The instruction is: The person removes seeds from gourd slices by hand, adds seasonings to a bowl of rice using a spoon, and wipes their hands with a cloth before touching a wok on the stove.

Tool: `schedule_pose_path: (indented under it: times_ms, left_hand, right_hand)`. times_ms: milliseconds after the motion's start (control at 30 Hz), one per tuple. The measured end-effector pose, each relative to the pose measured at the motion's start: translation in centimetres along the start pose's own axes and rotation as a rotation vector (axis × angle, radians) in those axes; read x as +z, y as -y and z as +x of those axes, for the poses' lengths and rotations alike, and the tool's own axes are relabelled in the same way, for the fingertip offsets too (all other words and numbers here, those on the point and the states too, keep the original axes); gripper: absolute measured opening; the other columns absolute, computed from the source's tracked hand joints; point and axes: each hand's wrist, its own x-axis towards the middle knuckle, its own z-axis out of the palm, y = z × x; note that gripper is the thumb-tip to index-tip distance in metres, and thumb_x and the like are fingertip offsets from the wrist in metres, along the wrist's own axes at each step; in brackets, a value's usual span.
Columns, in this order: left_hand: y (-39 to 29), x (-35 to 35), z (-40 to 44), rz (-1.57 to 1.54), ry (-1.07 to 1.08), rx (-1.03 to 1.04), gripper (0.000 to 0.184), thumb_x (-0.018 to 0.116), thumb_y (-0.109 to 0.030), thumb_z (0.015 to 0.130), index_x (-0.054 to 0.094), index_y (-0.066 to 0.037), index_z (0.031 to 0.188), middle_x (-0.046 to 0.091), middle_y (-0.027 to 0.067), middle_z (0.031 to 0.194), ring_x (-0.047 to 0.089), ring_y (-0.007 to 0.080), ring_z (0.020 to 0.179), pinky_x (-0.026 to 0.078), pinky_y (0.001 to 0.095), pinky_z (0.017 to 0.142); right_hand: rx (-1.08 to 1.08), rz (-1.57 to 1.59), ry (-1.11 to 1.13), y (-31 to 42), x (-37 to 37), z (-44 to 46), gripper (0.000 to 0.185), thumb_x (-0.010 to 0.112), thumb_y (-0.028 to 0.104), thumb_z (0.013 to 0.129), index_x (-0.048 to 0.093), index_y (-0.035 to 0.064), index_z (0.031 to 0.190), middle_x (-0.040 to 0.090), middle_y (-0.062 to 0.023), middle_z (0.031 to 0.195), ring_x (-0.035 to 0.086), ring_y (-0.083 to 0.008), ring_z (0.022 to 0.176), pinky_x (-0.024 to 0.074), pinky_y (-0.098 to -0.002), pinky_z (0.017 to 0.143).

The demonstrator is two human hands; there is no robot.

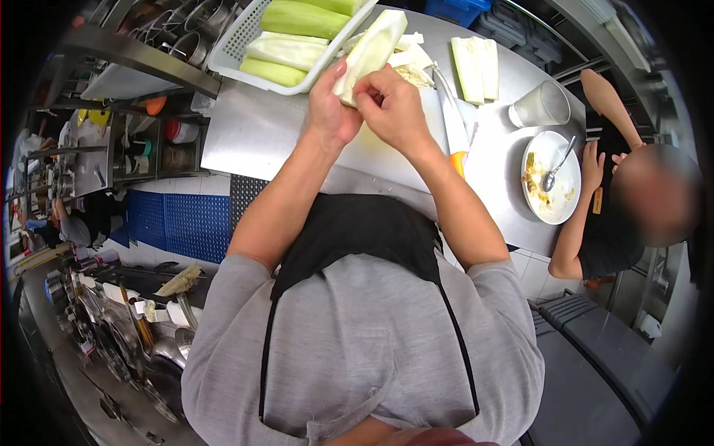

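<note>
A long halved gourd (374, 50), pale green to white, is held tilted up above the metal table. My left hand (332, 108) grips its lower left side, thumb along the edge. Against the gourd's lower right side, my right hand (393, 104) has its fingers curled in a pinch; whatever lies between the fingertips is hidden. Behind both hands, pale scraps (410, 56) of peel and pith lie in a pile. To the right of my right hand rests a knife (451, 111) with a yellow-orange handle.
A white perforated basket (225, 53) with several green gourd pieces stands at the back left. Cut gourd pieces (474, 70) lie farther right. A clear cup (541, 105) and a used plate (547, 204) with a spoon (558, 165) sit near another person (613, 241) at the table's right edge.
</note>
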Motion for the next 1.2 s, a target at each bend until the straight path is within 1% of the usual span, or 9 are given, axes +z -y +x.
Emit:
schedule_pose_path:
  times_ms: [67,167,300,467,667,767,867,967,1200]
  left_hand:
    - [0.2,-0.8,0.0,-0.075,0.035,-0.037,0.056,0.047,-0.031,0.099,0.041,0.003,0.142,0.053,0.0192,0.138,0.052,0.0317,0.127,0.041,0.0457,0.110]
    - [-0.4,0.2,0.2,-0.030,-0.053,-0.006,0.056,0.044,-0.031,0.099,0.040,0.004,0.142,0.053,0.0217,0.138,0.053,0.0328,0.127,0.042,0.0461,0.109]
    - [-0.3,-0.1,0.3,0.030,-0.034,0.012,0.059,0.041,-0.031,0.099,0.038,0.006,0.144,0.050,0.0255,0.141,0.051,0.0354,0.130,0.040,0.0467,0.111]
    - [-0.3,-0.7,0.2,-0.014,0.032,-0.025,0.062,0.040,-0.032,0.099,0.033,0.007,0.147,0.047,0.0278,0.143,0.047,0.0381,0.134,0.038,0.0472,0.114]
    - [-0.3,-0.8,0.4,-0.005,0.034,0.002,0.061,0.037,-0.032,0.101,0.032,0.007,0.148,0.047,0.0272,0.143,0.047,0.0385,0.134,0.038,0.0467,0.114]
    - [-0.5,-0.7,0.2,0.018,0.047,-0.038,0.059,0.035,-0.032,0.102,0.032,0.002,0.150,0.049,0.0237,0.142,0.047,0.0360,0.134,0.039,0.0452,0.113]
    - [-0.6,-0.9,0.1,0.129,0.050,-0.020,0.058,0.033,-0.035,0.104,0.031,-0.004,0.153,0.049,0.0194,0.143,0.047,0.0331,0.134,0.041,0.0442,0.111]
    - [0.0,-1.1,0.4,0.099,0.118,0.027,0.058,0.035,-0.036,0.104,0.029,-0.007,0.154,0.047,0.0168,0.146,0.047,0.0321,0.135,0.041,0.0447,0.111]
    - [-0.1,-0.1,-0.3,0.106,0.146,0.072,0.056,0.040,-0.031,0.103,0.030,-0.005,0.153,0.047,0.0161,0.144,0.048,0.0302,0.132,0.041,0.0424,0.110]
  right_hand:
    - [0.060,0.067,0.043,0.4,0.1,-0.3,0.013,0.064,0.004,0.082,0.071,0.0007,0.093,0.066,-0.0115,0.083,0.064,-0.0164,0.071,0.0518,-0.0275,0.064]
    - [-0.009,0.121,-0.108,0.9,0.3,0.9,0.012,0.062,0.003,0.083,0.070,-0.0007,0.090,0.064,-0.0114,0.081,0.062,-0.0170,0.067,0.0506,-0.0294,0.063]
    - [-0.082,0.021,-0.039,0.5,0.5,0.5,0.013,0.060,0.002,0.082,0.070,-0.0009,0.091,0.062,-0.0111,0.081,0.060,-0.0177,0.067,0.0498,-0.0312,0.063]
    - [0.024,0.081,0.037,0.7,0.4,-0.3,0.016,0.058,0.001,0.080,0.070,-0.0003,0.091,0.062,-0.0124,0.083,0.061,-0.0209,0.071,0.0501,-0.0320,0.065]
    - [-0.045,0.048,0.036,0.3,0.4,0.1,0.015,0.064,0.002,0.078,0.069,-0.0017,0.091,0.063,-0.0121,0.081,0.061,-0.0196,0.067,0.0517,-0.0337,0.070]
    - [0.062,0.171,0.030,1.3,0.1,0.0,0.017,0.069,0.006,0.075,0.068,-0.0015,0.090,0.063,-0.0115,0.080,0.060,-0.0169,0.062,0.0545,-0.0353,0.081]
    - [-0.116,0.022,-0.018,1.7,-0.2,0.2,0.018,0.071,0.008,0.072,0.068,-0.0007,0.088,0.063,-0.0107,0.078,0.059,-0.0167,0.058,0.0534,-0.0365,0.094]
    - [-0.126,-0.015,-0.073,2.3,0.0,0.2,0.016,0.072,0.008,0.071,0.068,0.0005,0.085,0.064,-0.0098,0.074,0.059,-0.0182,0.055,0.0489,-0.0376,0.104]
    - [-0.126,-0.176,-0.080,2.7,-0.2,0.2,0.010,0.070,0.005,0.071,0.069,0.0012,0.081,0.067,-0.0103,0.072,0.065,-0.0201,0.061,0.0559,-0.0336,0.067]
